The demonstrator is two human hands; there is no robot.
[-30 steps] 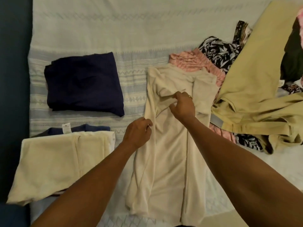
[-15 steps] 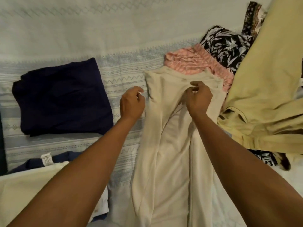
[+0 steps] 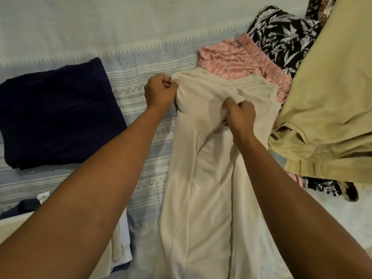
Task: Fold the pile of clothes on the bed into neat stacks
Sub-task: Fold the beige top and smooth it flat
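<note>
As left hand [image 3: 161,93] and right hand [image 3: 240,113] pinch garment [image 3: 201,178], tag [image 3: 43,196] (illegible) shows.

Home bedroom: bed w/ woven bedspread [image 3: 141,63], laundry pile [image 3: 281,41].

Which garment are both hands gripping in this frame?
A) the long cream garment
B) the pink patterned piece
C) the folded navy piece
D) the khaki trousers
A: the left hand pinches the top left corner of the long cream garment, and the right hand grips a bunched fold near its top.
</note>
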